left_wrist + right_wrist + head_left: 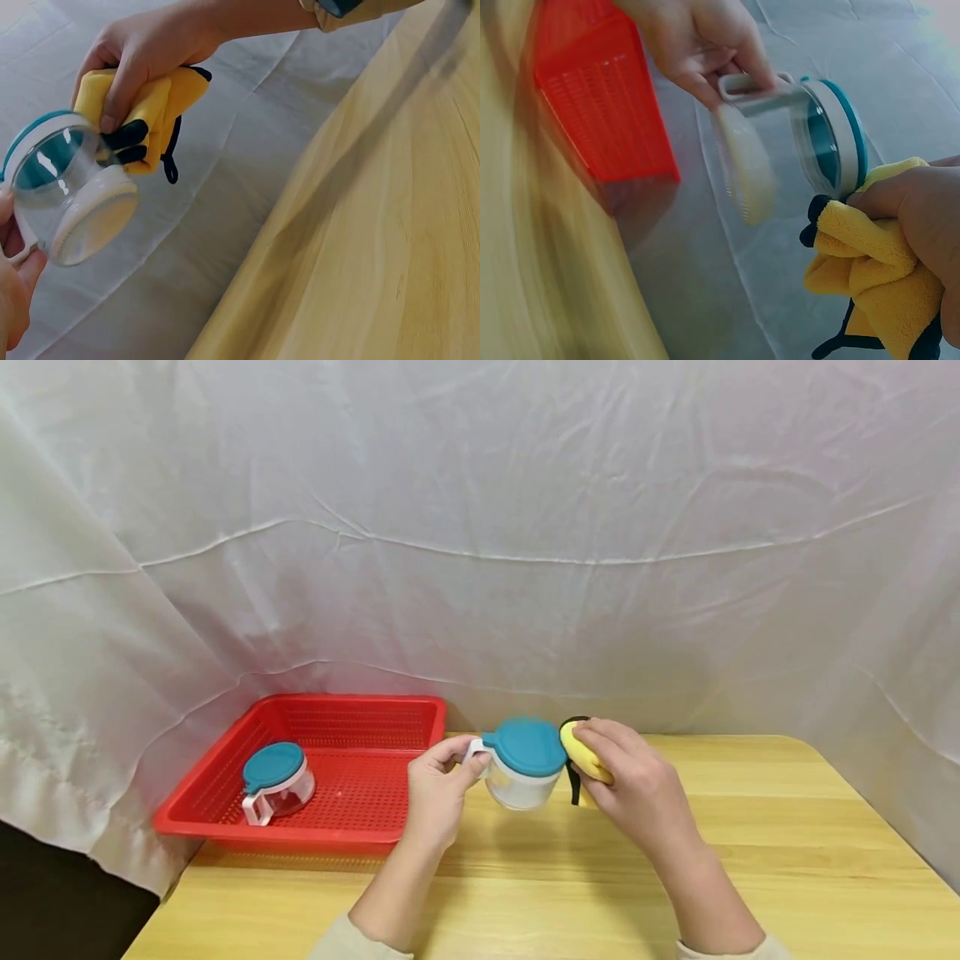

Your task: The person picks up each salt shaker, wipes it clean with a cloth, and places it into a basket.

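Observation:
A clear seasoning jar [522, 787] with a teal lid [531, 747] and white handle is held up over the table. My left hand [442, 789] grips it by the handle, thumb and fingers pinching the white loop [742, 88]. White contents show through the wall in the left wrist view. My right hand [637, 777] holds a folded yellow cloth [142, 112] with black edging and a black hanging loop [171, 166]. The cloth meets the right edge of the lid, and my right thumb presses on its folds near the rim.
A red plastic basket [300, 837] stands on the left of the wooden table [750, 860]. Inside it, a second jar [288, 793] with a teal lid sits tilted near the left wall. A pale curtain [525, 627] hangs behind the table.

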`<state>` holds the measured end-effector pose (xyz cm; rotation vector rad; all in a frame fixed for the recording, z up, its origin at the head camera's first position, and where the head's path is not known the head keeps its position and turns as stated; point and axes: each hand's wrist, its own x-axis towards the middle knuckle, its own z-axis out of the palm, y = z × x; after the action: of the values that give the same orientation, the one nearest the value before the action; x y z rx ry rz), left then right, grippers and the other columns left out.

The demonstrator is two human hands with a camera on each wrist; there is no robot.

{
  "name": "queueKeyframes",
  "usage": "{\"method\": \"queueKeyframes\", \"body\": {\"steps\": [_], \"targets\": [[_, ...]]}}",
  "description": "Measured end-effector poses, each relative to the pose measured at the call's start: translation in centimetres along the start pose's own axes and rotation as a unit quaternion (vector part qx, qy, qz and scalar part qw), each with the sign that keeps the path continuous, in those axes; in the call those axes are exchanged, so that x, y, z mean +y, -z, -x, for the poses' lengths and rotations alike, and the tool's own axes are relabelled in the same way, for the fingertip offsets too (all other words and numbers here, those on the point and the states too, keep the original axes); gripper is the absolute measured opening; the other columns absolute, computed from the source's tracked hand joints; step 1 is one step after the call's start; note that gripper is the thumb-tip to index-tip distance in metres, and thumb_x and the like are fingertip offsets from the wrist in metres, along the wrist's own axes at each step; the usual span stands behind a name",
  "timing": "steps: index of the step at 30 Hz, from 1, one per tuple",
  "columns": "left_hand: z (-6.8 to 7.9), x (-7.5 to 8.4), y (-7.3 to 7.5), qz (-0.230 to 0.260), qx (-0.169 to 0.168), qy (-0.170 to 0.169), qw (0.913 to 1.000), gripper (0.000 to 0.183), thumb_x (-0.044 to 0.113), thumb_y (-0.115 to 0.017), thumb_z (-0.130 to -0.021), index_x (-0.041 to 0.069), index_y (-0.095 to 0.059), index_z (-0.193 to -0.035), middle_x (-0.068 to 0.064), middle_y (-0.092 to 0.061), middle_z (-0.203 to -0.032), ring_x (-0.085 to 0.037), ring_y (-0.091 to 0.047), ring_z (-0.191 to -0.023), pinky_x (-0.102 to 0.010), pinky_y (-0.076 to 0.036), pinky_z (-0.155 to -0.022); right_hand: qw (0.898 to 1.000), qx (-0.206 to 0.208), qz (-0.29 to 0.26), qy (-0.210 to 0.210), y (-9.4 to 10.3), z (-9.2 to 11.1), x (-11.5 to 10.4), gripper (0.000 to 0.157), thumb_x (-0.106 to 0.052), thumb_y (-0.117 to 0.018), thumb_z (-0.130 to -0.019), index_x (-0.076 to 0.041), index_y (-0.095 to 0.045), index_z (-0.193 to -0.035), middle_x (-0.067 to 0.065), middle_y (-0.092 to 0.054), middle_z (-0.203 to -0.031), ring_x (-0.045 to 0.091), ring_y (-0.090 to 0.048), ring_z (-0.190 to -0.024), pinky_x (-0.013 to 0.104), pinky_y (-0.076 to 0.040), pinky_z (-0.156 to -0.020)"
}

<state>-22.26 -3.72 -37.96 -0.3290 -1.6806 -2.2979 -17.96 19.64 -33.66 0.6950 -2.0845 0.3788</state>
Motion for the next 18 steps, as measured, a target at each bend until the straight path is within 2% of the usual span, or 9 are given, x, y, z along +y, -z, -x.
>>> {"method": "queueKeyframes", "body": {"steps": [6, 12, 18], "targets": [[-0.1, 0.6, 0.0, 0.016, 0.050, -0.009, 0.9986, 0.024, -0.002, -0.077, -0.081, -0.007, -0.071, -0.104, 0.001, -0.066, -0.076, -0.010, -0.059, -0.071, -0.024, -0.059, -0.067, 0.999, 0.018, -0.008, 0.040, -0.5, -0.2, -1.3, 0.048, 0.001, -0.083, -0.067, -0.003, -0.070, -0.113, 0.008, -0.068, -0.114, 0.029, -0.065, -0.106, 0.042, -0.056, -0.088], [-0.2, 0.6, -0.1, 0.016, 0.079, -0.013, 0.9966, 0.027, -0.001, -0.079, -0.079, -0.008, -0.071, -0.104, 0.002, -0.065, -0.076, -0.008, -0.060, -0.070, -0.023, -0.059, -0.067, 0.996, 0.045, -0.014, 0.075, -1.1, -0.3, -2.9, 0.048, 0.008, -0.078, -0.063, -0.003, -0.071, -0.109, 0.008, -0.069, -0.112, 0.029, -0.066, -0.105, 0.042, -0.055, -0.091], [-0.2, 0.5, -0.2, 0.010, 0.108, -0.022, 0.9939, 0.026, -0.002, -0.079, -0.078, -0.007, -0.071, -0.102, 0.002, -0.064, -0.076, -0.008, -0.057, -0.069, -0.019, -0.057, -0.064, 0.994, 0.054, -0.012, 0.098, -1.8, -0.5, -4.2, 0.048, 0.009, -0.075, -0.062, -0.004, -0.072, -0.109, 0.007, -0.071, -0.110, 0.027, -0.068, -0.104, 0.041, -0.057, -0.089]]}}
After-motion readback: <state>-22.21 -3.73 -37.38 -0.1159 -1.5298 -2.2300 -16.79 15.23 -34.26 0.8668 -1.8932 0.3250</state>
